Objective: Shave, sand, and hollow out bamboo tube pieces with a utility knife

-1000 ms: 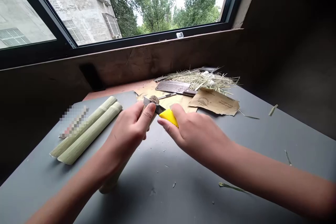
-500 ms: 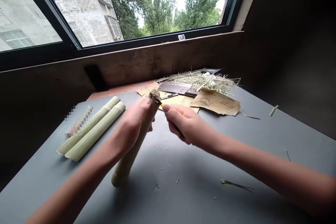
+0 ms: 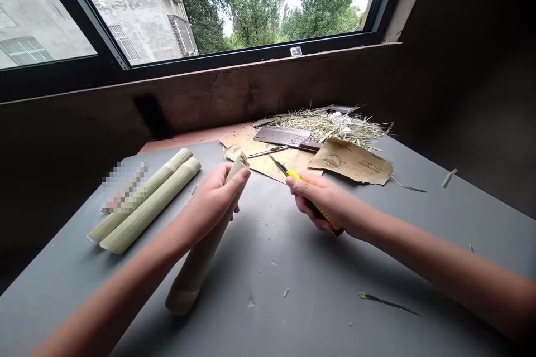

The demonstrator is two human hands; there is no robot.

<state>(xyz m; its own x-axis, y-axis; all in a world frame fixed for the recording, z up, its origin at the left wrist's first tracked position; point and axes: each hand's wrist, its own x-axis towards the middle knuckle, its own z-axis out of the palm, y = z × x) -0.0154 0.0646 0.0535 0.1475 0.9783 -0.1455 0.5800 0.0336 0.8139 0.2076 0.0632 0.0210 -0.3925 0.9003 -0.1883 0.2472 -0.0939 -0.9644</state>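
Note:
My left hand (image 3: 218, 192) is wrapped round the upper part of a bamboo piece (image 3: 201, 265), which leans with its lower end toward me and its rough, cut end up. In my right hand (image 3: 318, 198) is a yellow and black utility knife (image 3: 293, 174), its blade pointing up and left. The blade is apart from the bamboo, a short way to its right. Some of the left fingers are hidden behind the bamboo. Two pale green bamboo pieces (image 3: 151, 206) lie side by side on the grey table (image 3: 301, 312) at left.
At the back lie a cleaver (image 3: 282, 135), a heap of thin bamboo strips (image 3: 355, 125), a slim pen-like tool (image 3: 268, 152) and brown sandpaper sheets (image 3: 355, 163). A blurred-out item (image 3: 125, 187) lies at far left. Small shavings (image 3: 286, 293) and a split sliver (image 3: 387, 302) dot the table.
The utility knife has come away from the bamboo's top end, moving right with my right hand. The bamboo's lower end has shifted slightly toward me and left.

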